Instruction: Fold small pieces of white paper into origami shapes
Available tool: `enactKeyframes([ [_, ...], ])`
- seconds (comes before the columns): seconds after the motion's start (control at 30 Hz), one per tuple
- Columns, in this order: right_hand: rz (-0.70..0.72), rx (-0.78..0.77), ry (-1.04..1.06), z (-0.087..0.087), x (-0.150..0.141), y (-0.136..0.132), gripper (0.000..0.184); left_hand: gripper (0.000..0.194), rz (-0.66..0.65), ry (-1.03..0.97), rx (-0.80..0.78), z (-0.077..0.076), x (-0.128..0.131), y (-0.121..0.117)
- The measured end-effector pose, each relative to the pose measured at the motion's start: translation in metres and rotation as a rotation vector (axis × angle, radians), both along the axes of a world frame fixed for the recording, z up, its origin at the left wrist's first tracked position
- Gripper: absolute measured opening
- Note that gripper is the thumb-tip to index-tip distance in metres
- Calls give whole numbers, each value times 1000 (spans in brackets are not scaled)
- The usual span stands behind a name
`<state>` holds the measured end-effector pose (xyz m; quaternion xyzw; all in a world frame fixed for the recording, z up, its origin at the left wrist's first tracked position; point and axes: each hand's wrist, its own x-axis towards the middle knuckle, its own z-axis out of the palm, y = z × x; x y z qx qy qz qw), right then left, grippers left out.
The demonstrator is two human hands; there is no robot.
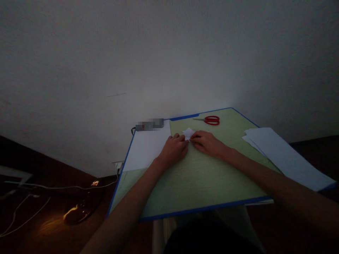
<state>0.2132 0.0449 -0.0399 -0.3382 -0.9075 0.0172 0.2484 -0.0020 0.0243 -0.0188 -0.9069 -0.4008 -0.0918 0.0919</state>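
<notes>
A small white piece of paper (188,133), seemingly folded, lies on the green table top (196,180) between my hands. My left hand (175,148) rests on the table with its fingers bent onto the paper's left and near edge. From the other side, my right hand (205,141) pinches the paper's right edge between thumb and fingers. The fingers hide part of the paper, so its exact folds cannot be made out. Just beyond my right hand lie scissors (212,120) with red handles, their blades pointing left.
A white sheet (145,151) covers the table's left part, with a blurred-out object (149,125) at its far end. A stack of white paper (283,151) overhangs the right edge. Behind stands a wall (169,63). White cables (79,187) run at the left.
</notes>
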Motion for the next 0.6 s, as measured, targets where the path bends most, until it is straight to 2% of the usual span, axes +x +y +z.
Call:
enactKeyframes([
  [0.13,-6,54,-136,7,-5,-7,25,28,19,54,21,3,5,-6],
  [0.3,-83,98,-296,15,-12,-13,25,27,22,42,54,2,9,-10],
  [0.37,-77,80,-274,14,-9,-10,24,27,14,35,40,0,8,-10],
  [0.5,-41,-40,-106,6,3,-3,25,27,4,-1,10,-4,1,-6],
  [0.6,-57,-5,-77,2,10,-4,30,29,-4,24,13,-4,-1,-6],
])
